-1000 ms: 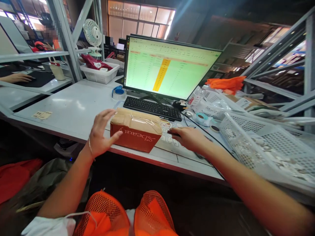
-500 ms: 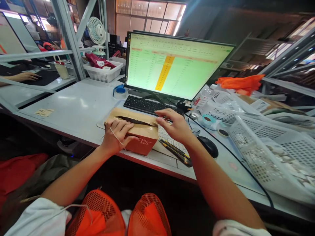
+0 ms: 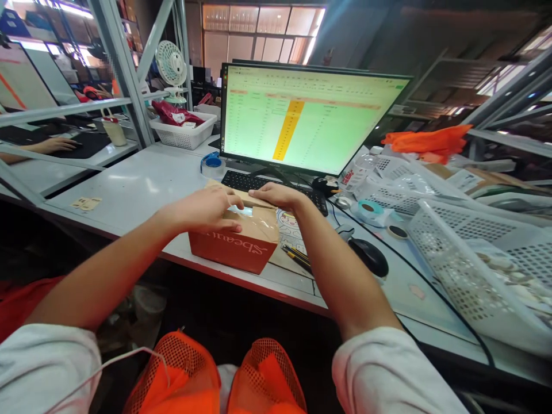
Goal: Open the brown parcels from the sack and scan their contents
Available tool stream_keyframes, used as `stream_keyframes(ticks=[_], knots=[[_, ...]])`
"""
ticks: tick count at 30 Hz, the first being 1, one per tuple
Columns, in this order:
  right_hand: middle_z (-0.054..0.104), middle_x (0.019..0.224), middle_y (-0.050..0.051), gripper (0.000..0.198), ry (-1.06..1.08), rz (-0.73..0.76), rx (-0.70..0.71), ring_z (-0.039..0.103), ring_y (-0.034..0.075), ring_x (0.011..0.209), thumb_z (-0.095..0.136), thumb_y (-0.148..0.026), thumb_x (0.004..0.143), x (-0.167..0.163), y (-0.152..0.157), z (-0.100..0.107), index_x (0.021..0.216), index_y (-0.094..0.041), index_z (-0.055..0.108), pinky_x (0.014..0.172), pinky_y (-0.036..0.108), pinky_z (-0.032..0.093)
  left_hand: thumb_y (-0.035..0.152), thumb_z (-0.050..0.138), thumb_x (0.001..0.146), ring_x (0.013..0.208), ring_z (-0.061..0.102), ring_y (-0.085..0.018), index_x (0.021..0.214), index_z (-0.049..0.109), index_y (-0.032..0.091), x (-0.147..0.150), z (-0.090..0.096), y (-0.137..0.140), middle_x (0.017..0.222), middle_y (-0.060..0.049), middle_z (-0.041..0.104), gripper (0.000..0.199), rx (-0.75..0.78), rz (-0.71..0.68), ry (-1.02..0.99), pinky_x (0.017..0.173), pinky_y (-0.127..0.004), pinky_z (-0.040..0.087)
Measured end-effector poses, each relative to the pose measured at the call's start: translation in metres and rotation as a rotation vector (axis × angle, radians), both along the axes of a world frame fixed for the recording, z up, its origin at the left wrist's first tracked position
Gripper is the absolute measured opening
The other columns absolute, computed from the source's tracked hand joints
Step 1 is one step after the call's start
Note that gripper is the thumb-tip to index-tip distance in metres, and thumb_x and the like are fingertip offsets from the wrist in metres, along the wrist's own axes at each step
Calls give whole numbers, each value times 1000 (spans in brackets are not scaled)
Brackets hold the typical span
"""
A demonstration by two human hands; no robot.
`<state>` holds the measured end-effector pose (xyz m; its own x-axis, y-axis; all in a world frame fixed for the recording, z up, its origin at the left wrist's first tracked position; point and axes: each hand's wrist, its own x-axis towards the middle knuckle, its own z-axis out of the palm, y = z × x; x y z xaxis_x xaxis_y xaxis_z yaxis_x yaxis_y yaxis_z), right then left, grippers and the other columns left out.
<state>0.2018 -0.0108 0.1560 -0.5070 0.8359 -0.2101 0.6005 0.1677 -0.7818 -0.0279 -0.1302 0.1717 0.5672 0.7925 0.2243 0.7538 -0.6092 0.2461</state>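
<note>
A cardboard box (image 3: 235, 253), red with white lettering on its front, sits at the desk's front edge. Its top is parted, the far flap raised, and shiny clear tape lies over the near flap. Something pale blue shows in the gap; what it is I cannot make out. From the left my left hand (image 3: 204, 210) grips the near flap, thumb on the outside and fingers bent over the opening. My right hand (image 3: 278, 195) has its fingers closed on the raised far flap. Right of the box lie black-and-yellow utility knives (image 3: 297, 257).
A monitor (image 3: 310, 121) and keyboard (image 3: 241, 180) stand behind the box. To the right are a black mouse (image 3: 368, 257), tape rolls (image 3: 370, 208) and a white perforated basket (image 3: 452, 276). At left, a co-worker's hand (image 3: 58, 145) rests near another desk's mat, beyond a metal frame.
My left hand has moved from the box's left side onto its top opening. My right hand has shifted left onto the far flap. That flap is lifted and the gap is wider.
</note>
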Motion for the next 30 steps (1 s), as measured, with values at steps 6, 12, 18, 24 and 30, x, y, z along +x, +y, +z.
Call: stream_keyframes(ticks=[6,12,18,24,30], knots=[[46,48,-2,62,145,-68,-157,33,8,43,82,-70,77,1,-3,-23,54,-19,55,41,25,23,42,82,79,77,64,-26,87,71,22,18,11,-5,82,-6,70,24,39,26,86,72,-35,48],[47,49,-2,62,212,-44,-153,34,8,44,83,-69,76,3,-1,-27,55,-18,54,42,25,24,25,64,95,84,65,-28,90,66,20,26,-37,-99,86,-10,66,7,480,110,220,71,-38,51],[50,51,-1,61,237,-34,-161,37,8,45,84,-70,73,4,-3,-33,58,-16,59,43,25,23,40,64,94,93,69,-26,128,68,26,-4,-14,-46,112,-6,73,37,91,20,-49,89,-38,51],[58,63,2,69,485,-279,57,46,10,54,73,-83,75,6,-14,-42,67,-15,61,49,24,35,34,85,59,96,66,-37,86,76,18,31,11,30,86,-14,73,33,-9,4,303,93,-44,49],[71,108,16,72,658,-385,279,71,24,94,32,-89,92,74,-84,-72,110,-22,55,79,32,57,48,74,72,88,69,-33,121,70,18,-7,21,-4,104,-14,76,57,112,99,289,76,-40,50]])
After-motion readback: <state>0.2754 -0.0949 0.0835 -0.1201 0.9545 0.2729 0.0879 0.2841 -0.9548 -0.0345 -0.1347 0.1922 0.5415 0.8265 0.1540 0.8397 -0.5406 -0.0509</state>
